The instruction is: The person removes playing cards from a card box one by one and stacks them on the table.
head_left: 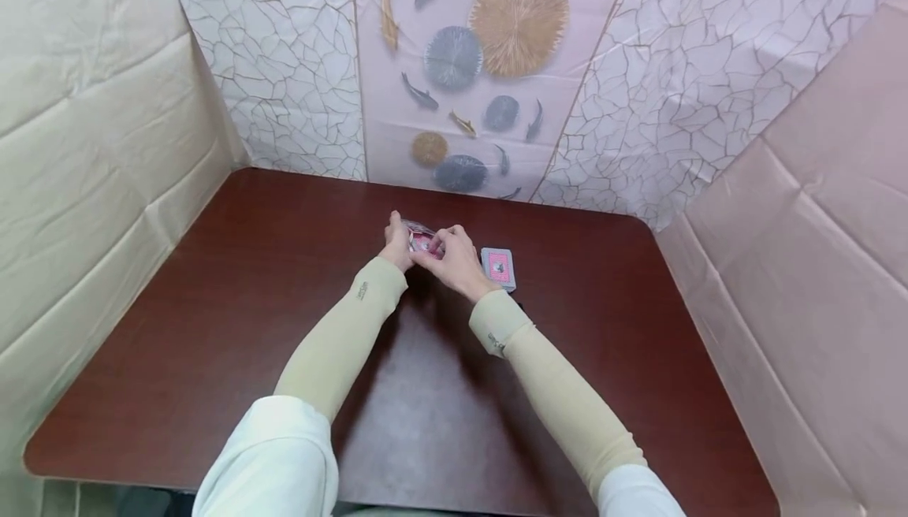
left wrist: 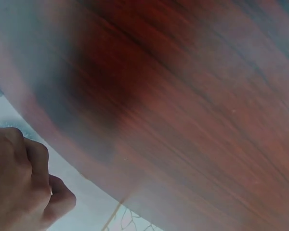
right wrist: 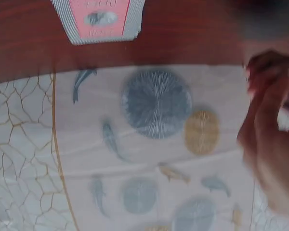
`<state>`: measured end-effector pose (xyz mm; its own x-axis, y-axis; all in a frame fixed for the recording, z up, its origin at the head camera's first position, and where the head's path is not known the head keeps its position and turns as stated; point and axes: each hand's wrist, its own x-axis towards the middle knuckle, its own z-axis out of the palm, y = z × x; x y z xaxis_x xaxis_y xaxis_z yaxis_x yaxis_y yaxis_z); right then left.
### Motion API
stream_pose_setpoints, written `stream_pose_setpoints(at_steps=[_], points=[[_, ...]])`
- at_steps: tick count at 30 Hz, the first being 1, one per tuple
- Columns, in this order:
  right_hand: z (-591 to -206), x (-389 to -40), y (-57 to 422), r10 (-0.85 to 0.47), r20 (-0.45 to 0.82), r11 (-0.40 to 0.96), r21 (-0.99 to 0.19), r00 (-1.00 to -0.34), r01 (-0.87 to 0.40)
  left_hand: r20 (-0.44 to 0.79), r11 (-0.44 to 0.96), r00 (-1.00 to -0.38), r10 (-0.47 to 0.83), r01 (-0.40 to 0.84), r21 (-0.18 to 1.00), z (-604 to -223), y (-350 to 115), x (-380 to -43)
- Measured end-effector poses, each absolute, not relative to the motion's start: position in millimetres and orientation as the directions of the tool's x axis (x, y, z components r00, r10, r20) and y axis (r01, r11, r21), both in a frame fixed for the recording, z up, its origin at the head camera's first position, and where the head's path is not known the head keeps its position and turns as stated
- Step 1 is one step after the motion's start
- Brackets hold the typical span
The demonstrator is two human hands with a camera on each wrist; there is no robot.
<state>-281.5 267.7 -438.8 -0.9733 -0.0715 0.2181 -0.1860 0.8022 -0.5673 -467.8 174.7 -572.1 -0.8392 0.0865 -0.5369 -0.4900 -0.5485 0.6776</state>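
Note:
Above the far middle of the table, my left hand (head_left: 399,243) grips a small fan of pink-backed playing cards (head_left: 424,243). My right hand (head_left: 457,261) meets the cards from the right, its thumb and bent fingers pinching at them. In the left wrist view only the curled fingers of the left hand (left wrist: 19,180) show, at the lower left; the cards are out of sight there. The right wrist view catches the right hand (right wrist: 274,139) blurred at its edge. Just right of the right hand lies a stack of playing cards (head_left: 499,268), pink with a pale border.
The dark red-brown table (head_left: 234,328) has rounded corners. Behind it hangs a patterned backdrop (head_left: 521,20) with fish and round motifs. Cream sheets (head_left: 85,107) enclose the left side, and a pinkish sheet (head_left: 801,265) covers the right.

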Motion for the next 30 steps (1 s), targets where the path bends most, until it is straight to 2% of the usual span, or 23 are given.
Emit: stream_pose_setpoints(at_steps=[5, 8, 11, 14, 17, 23, 30], points=[[-422, -274, 293, -0.165, 0.055, 0.848, -0.503, -0.985, -0.170, -0.538, -0.626, -0.832, 0.139, -0.495, 0.603, -583, 177, -473], [-421, -272, 309, -0.150, 0.009, 0.846, -0.516, -0.989, -0.133, -0.519, -0.668, -0.841, 0.153, -0.475, 0.573, -581, 164, -463], [-428, -272, 328, -0.038, 0.044, 0.848, -0.527, -0.998, -0.055, -0.555, -0.695, -0.809, 0.192, -0.511, 0.505, -537, 154, -427], [-441, -273, 348, 0.121, 0.090, 0.870, -0.488, -0.989, 0.062, -0.593, -0.668, -0.774, 0.223, -0.564, 0.485, -486, 149, -389], [-457, -274, 362, 0.232, 0.126, 0.897, -0.410, -0.965, 0.162, -0.585, -0.666, -0.772, 0.249, -0.575, 0.476, -463, 147, -371], [-483, -286, 367, 0.271, 0.205, 0.943, -0.252, -0.941, 0.217, -0.550, -0.692, -0.797, 0.248, -0.543, 0.476, -450, 135, -369], [-504, -284, 367, 0.273, 0.215, 0.953, -0.197, -0.938, 0.232, -0.571, -0.698, -0.792, 0.218, -0.535, 0.475, -462, 132, -377]])
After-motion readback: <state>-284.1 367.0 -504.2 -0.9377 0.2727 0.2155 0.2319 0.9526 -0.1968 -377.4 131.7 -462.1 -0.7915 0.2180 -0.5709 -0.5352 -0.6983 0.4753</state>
